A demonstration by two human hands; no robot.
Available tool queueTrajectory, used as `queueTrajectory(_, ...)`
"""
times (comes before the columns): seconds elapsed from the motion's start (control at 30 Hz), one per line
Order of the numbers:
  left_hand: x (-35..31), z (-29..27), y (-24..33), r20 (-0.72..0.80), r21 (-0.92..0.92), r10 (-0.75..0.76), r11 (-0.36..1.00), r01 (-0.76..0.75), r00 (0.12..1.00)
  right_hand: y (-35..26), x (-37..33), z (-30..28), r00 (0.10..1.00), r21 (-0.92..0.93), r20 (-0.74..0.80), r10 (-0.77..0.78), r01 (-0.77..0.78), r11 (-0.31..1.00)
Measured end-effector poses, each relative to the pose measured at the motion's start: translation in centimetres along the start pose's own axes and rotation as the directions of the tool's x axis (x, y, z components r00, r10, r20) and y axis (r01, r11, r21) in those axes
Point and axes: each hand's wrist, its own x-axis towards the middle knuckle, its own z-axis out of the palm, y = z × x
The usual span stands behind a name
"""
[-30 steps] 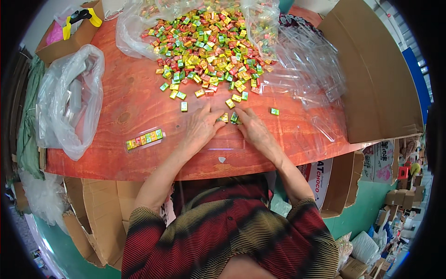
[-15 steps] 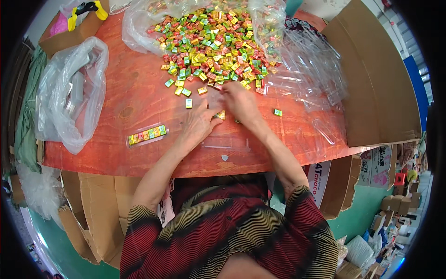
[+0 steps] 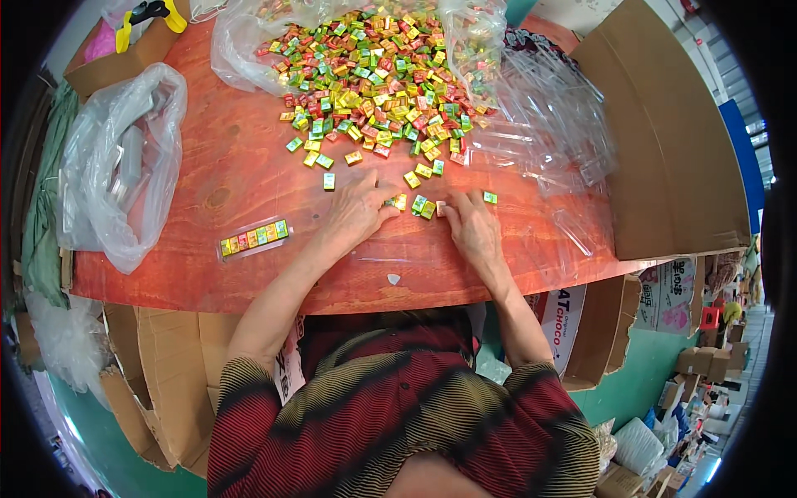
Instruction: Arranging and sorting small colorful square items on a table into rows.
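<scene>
My left hand [image 3: 355, 214] rests on the red tabletop, thumb and fingertips closed on a small yellow box [image 3: 400, 202]. To its right my right hand [image 3: 477, 234] has its fingers bent down, gripping a small pale reddish box [image 3: 442, 209] at the thumb side. Between the hands lie a green box [image 3: 418, 203] and a yellow box [image 3: 427, 210]. One more green box [image 3: 491, 197] sits beside the right fingertips. A clear plastic tray [image 3: 390, 251] lies flat before my hands, hard to make out. At the left, another clear tray [image 3: 222, 255] holds a row of several coloured boxes [image 3: 254, 238].
A large heap of small coloured boxes [image 3: 374, 83] spills from a clear bag [image 3: 237, 54] at the back. Empty clear trays [image 3: 556, 124] are piled right, beside a tall cardboard box [image 3: 677, 149]. A plastic bag [image 3: 124, 166] stands left. A small white chip [image 3: 393, 280] lies near the edge.
My right hand has moved from the heap's near edge back toward me and to the right. Several boxes now lie loose between my hands and the heap. The left hand keeps its place.
</scene>
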Motion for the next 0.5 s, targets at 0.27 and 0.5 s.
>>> queueTrajectory(0.27, 0.3, -0.1, 0.8, 0.103, -0.003, -0.006, 1.000, 0.006, 0.995, 0.2, 0.9, 1.5, 0.931, 0.216, 0.012, -0.365, 0.354, 0.910)
queueTrajectory(0.5, -0.5, -0.9, 0.4, 0.107, -0.124, 0.039, 0.992, -0.025, 0.994, -0.3, 1.1, 1.0, 0.910, 0.246, 0.033, -0.413, 0.393, 0.886)
